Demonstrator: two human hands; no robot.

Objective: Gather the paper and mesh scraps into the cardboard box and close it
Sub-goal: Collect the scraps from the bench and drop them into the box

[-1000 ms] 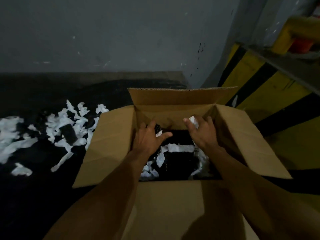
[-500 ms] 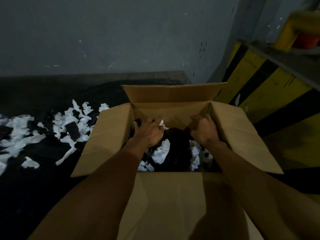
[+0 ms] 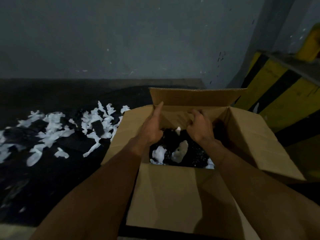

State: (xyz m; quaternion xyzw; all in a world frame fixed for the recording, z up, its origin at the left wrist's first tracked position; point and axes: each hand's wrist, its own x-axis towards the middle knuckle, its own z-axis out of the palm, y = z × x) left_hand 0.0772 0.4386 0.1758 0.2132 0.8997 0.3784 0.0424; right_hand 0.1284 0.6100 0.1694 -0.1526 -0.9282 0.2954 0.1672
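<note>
While all four flaps stand open, the brown corrugated cardboard box (image 3: 174, 193) is seen on the dark floor (image 3: 52, 179), holding black mesh (image 3: 194, 151) and white paper scraps (image 3: 160, 153). The left hand (image 3: 152, 126) is loosely curled and empty, index finger extended; the right hand (image 3: 199, 125) is clenched, its contents hidden. More torn white strips (image 3: 52, 125) lie scattered left of it.
</note>
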